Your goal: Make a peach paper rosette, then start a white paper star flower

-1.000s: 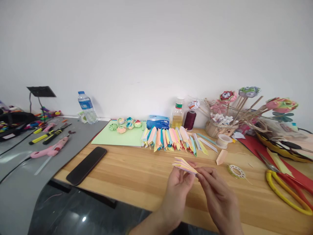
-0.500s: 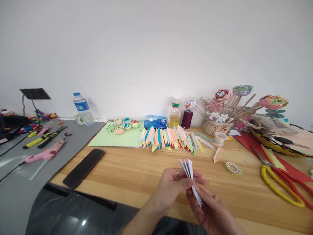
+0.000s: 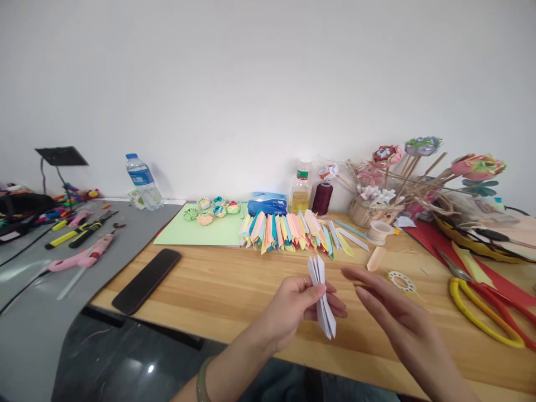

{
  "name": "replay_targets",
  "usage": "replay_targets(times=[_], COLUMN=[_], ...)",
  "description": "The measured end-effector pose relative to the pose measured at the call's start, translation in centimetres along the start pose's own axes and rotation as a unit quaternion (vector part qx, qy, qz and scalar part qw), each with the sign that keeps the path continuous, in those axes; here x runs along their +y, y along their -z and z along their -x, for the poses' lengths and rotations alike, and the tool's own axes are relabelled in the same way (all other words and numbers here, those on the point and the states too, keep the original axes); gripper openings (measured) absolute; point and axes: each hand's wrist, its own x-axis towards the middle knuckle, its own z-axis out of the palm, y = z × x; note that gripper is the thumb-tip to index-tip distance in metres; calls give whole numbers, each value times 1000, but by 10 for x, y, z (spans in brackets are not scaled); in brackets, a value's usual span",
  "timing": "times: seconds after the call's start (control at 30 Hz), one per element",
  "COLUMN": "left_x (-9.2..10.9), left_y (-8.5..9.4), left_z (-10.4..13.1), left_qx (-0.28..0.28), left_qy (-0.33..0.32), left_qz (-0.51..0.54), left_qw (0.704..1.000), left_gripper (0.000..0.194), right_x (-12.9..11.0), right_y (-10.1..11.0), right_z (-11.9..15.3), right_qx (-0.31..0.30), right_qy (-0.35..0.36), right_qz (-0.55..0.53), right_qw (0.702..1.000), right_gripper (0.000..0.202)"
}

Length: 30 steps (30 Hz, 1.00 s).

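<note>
My left hand [image 3: 295, 306] pinches a bundle of folded white paper strips [image 3: 323, 304] between thumb and fingers, held tilted above the front of the wooden table. To its right, my right hand [image 3: 391, 307] is off the bundle, fingers stretched out and thumb apart, holding nothing. Just beyond that hand lie a folded peach paper piece [image 3: 376, 258] and a flat white spool ring [image 3: 402, 281]. Behind the bundle is a long row of folded coloured paper strips [image 3: 288, 231].
At the right lie yellow-and-red scissors [image 3: 486, 301]. A basket [image 3: 372, 214] with paper flowers on sticks, a thread spool [image 3: 322, 198] and an oil bottle [image 3: 301, 187] stand along the wall. At the left are a black phone [image 3: 146, 281], a pink glue gun [image 3: 84, 257] and a water bottle [image 3: 143, 181].
My right hand has let go of the folded white paper and moved right, its fingers opening out. The bundle stays in my left hand, now more fully in sight.
</note>
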Motion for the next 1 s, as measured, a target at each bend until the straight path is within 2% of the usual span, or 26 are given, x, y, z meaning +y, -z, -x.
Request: replay_targets(times=[0.1, 0.23, 0.4, 0.6, 0.9, 1.0], left_x=[3, 4, 3, 2, 4, 8], left_y=[0, -2, -4, -6, -5, -2], left_z=[0, -2, -2, -2, -1, 0], left_qx=[-18, -40, -49, -49, -83, -103], left_qy=[15, 10, 9, 11, 7, 19], left_qz=[-15, -23, -8, -6, -36, -59], left_qw=[1000, 999, 999, 999, 996, 993], left_gripper=[31, 34, 36, 37, 36, 34], right_x=[-11, -14, -16, -15, -15, -16], right_y=[-7, -24, -32, -30, -26, -19], right_z=[-16, -21, -12, -8, -5, -8], right_qx=[-54, -98, -70, -58, -69, -117], right_qy=[51, -3, -94, -139, -108, -92], right_qz=[-4, -47, -143, -213, -203, -231], right_qw=[997, 994, 983, 965, 971, 961], right_gripper=[42, 46, 50, 47, 43, 45])
